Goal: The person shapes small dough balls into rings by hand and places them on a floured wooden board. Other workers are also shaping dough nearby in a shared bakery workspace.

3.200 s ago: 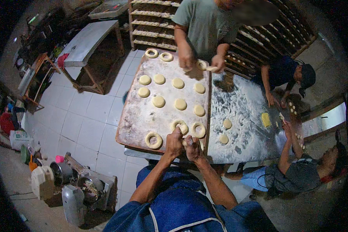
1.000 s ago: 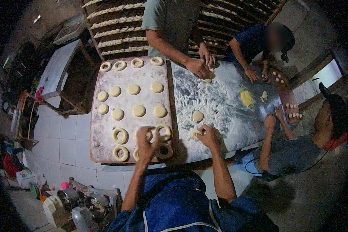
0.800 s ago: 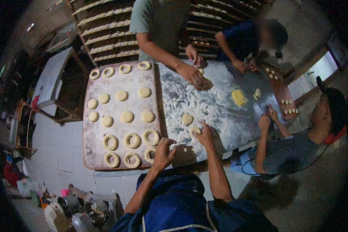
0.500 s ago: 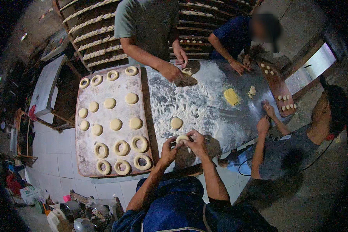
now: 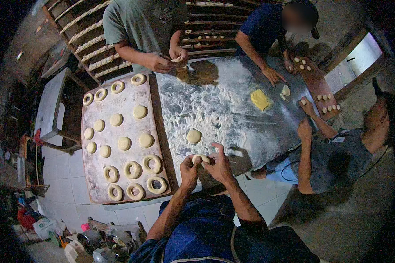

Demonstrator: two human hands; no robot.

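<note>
Both hands having come off the board of rings, the left hand (image 5: 189, 168) and right hand (image 5: 218, 163) are pinching a soft, stretchy dough piece (image 5: 201, 158) by its rim above the floured table (image 5: 232, 109), where light fingertip pressure seems safest

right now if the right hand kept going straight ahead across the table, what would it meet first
Probably the round dough disc lying on the floured table, just beyond the dough piece that the right hand and left hand hold; height is hard to judge.

Left hand (image 5: 190, 167) and right hand (image 5: 218, 164) meet, fingers pinched.
</note>
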